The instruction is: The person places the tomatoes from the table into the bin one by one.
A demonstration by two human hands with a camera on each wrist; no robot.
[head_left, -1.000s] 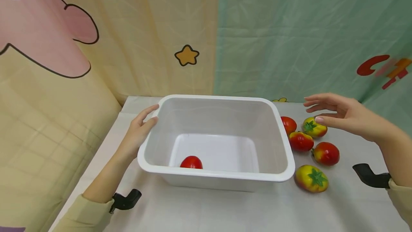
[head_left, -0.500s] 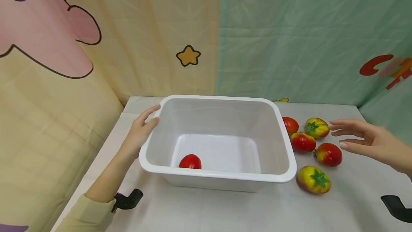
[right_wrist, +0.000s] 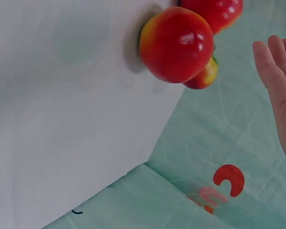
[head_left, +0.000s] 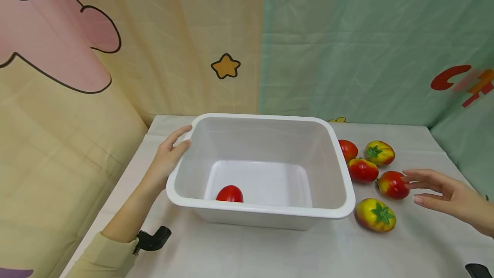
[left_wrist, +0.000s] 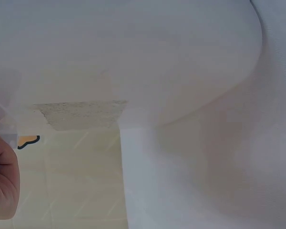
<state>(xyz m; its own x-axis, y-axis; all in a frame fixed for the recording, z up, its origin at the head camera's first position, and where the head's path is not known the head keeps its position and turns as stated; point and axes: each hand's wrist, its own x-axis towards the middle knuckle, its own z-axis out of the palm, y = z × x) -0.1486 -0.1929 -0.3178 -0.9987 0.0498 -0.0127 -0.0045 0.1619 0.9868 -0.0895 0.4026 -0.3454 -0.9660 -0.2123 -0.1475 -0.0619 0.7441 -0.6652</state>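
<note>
1. Right hand (head_left: 449, 198) is hovering, grip empty and loosely wide, beside a glossy red-and-yellow round fruit (head_left: 391, 185) on the white-covered table (head_left: 270, 252); apparently reaching, probably next needing to curl around it.
2. Left hand (head_left: 165, 162) is holding a white rectangular plastic tub (head_left: 270, 210), rim-gripped; a red round fruit (head_left: 230, 194) is lying inside.

Ahead of me hangs a printed fabric backdrop (head_left: 239, 20), yellow on the left, green on the right. I see its pink cartoon figure (head_left: 50, 33) at left, orange star (head_left: 226, 66) near the middle, and red C-shaped print (head_left: 441, 80) at right. A white tablecloth (head_left: 251, 252) spreads before me.
</note>
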